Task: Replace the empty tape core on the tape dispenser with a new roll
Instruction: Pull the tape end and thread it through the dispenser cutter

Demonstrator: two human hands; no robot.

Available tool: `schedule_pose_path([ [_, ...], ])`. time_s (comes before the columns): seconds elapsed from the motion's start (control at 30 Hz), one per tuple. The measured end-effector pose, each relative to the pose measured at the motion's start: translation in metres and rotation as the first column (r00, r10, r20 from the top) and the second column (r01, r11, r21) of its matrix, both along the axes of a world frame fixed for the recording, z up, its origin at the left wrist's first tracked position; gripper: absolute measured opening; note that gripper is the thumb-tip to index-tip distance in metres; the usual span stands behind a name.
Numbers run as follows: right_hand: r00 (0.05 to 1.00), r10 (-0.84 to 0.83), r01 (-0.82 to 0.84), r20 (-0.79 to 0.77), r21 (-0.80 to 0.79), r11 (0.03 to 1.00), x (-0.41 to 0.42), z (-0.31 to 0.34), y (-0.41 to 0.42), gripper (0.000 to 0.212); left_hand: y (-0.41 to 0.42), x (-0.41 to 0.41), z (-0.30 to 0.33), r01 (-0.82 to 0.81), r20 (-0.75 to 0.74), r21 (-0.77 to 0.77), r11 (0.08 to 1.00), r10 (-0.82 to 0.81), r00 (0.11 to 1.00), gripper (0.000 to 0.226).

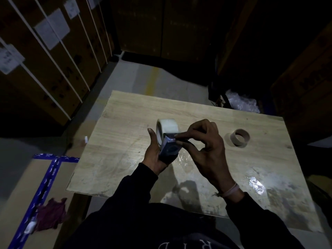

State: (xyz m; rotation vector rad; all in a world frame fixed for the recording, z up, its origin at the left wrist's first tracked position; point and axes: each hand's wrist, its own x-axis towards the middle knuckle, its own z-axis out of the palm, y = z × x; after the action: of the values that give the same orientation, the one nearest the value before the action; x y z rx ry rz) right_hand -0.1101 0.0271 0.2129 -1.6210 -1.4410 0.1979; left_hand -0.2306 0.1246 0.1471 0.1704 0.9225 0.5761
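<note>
My left hand (154,155) grips a dark blue tape dispenser (169,150) above the middle of the wooden table (125,141). A new roll of clear tape (167,129) sits on the dispenser's far end. My right hand (206,146) pinches at the dispenser's top, by the roll's edge, with thumb and forefinger; what lies between the fingertips is too small to tell. The empty brown cardboard core (239,137) lies on its side on the table to the right, apart from both hands.
Strapped cardboard boxes (53,60) with white labels stack up at the left. A carton sealed with blue tape (48,177) and a dark red rag (51,214) lie at lower left. Crumpled clear plastic (242,103) sits behind the table's far right corner.
</note>
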Motion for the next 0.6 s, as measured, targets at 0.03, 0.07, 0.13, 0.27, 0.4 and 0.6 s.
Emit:
schedule_pose_path([
  [0.03, 0.998, -0.008, 0.008, -0.063, -0.001, 1.0, 0.0, 0.0, 0.0, 0.018, 0.002, 0.001, -0.001, -0.008, 0.038, -0.008, 1.0, 0.008, 0.999, 0.095],
  [0.07, 0.992, -0.026, 0.026, -0.123, -0.002, 1.0, 0.0, -0.001, 0.001, 0.024, 0.004, 0.001, -0.005, -0.021, 0.075, -0.01, 1.0, 0.021, 0.997, 0.095],
  [0.13, 0.966, -0.092, 0.085, -0.241, -0.037, 0.996, 0.0, -0.007, 0.002, 0.042, 0.006, 0.002, -0.012, -0.069, 0.102, 0.008, 0.998, 0.068, 0.992, 0.096],
  [0.27, 0.889, -0.158, 0.095, -0.431, -0.164, 0.982, -0.009, -0.026, 0.0, 0.07, 0.008, 0.004, -0.024, -0.12, 0.045, 0.02, 0.993, 0.119, 0.992, 0.095],
  [0.4, 0.932, -0.121, 0.074, -0.342, -0.145, 0.987, -0.024, -0.031, -0.002, 0.108, 0.006, 0.012, -0.028, -0.142, -0.063, 0.07, 0.987, 0.147, 0.987, 0.097],
  [0.6, 0.992, -0.045, 0.05, -0.118, 0.04, 0.998, -0.026, -0.023, 0.0, 0.094, 0.006, 0.011, -0.029, -0.133, -0.065, 0.158, 0.978, 0.145, 0.987, 0.084],
])
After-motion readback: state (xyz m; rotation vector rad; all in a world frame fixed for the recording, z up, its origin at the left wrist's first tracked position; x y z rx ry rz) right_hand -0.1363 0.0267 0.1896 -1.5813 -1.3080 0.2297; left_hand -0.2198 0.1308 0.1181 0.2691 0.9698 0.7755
